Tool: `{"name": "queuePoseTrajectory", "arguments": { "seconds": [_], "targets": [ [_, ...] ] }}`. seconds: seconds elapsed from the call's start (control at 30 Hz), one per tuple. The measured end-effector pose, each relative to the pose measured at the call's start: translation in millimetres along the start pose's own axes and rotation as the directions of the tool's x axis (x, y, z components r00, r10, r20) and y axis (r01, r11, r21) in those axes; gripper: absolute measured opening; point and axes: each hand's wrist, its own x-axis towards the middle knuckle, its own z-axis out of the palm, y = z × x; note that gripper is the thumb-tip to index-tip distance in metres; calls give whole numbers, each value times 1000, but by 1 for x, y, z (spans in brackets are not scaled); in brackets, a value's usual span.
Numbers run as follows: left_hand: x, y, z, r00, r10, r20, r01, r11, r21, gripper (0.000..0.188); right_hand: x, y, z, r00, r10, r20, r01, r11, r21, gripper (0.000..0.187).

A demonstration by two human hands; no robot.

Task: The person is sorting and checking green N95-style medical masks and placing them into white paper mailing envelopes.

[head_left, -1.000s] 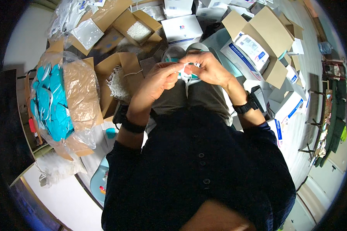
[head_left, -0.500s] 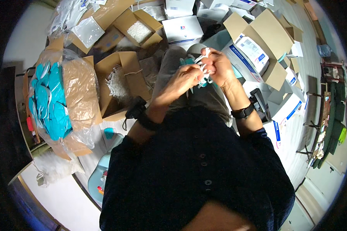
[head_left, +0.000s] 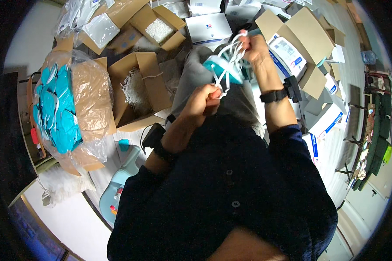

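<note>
Over my lap hangs a teal-and-white padded piece (head_left: 225, 69) with several white cords (head_left: 233, 53) looped about it. My left hand (head_left: 201, 102) is closed in a fist, pinching one end of the white cords near the piece's lower edge. Higher up and to the right, my right hand (head_left: 253, 47) grips the bunched cords, its fingers curled round them. The cords stretch between both hands, partly blurred. The piece's far side is hidden.
To the left, a plastic-lined carton (head_left: 91, 102) holds many teal pieces (head_left: 59, 113). An open cardboard box (head_left: 154, 82) contains white cords, and a smaller box (head_left: 172, 43) white material. A white box (head_left: 209, 30) lies ahead; an open carton (head_left: 311, 35) with white packages stands right. A pale-blue tub (head_left: 106, 202) sits lower left.
My hands have moved apart: the right up and outward, the left down and toward me. The cords are now drawn out between them, and more of the teal-and-white piece shows.
</note>
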Motion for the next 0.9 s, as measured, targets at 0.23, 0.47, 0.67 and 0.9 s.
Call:
{"name": "queuePoseTrajectory", "arguments": {
  "seconds": [0.23, 0.47, 0.67, 0.9],
  "targets": [
    [-38, -7, 10, 984, 90, -153, -75, 992, 100, 23, 5, -63, -15, 975, -222, 3, 221, 971, -95, 17],
    [1, 10, -7, 970, 237, 53, -229, 966, -119, 25, -79, 8, 44, 883, -13, 469, 165, 944, -285, 17],
    [19, 17, -26, 967, 256, -8, -234, 870, -433, 30, -97, 17, 49, 767, -15, 641, 11, 1000, 10, 8],
    [34, 4, -63, 980, 192, -60, -200, 902, -383, 18, -112, 22, 57, 864, -74, 498, 96, 995, -19, 7]
  ]
}}
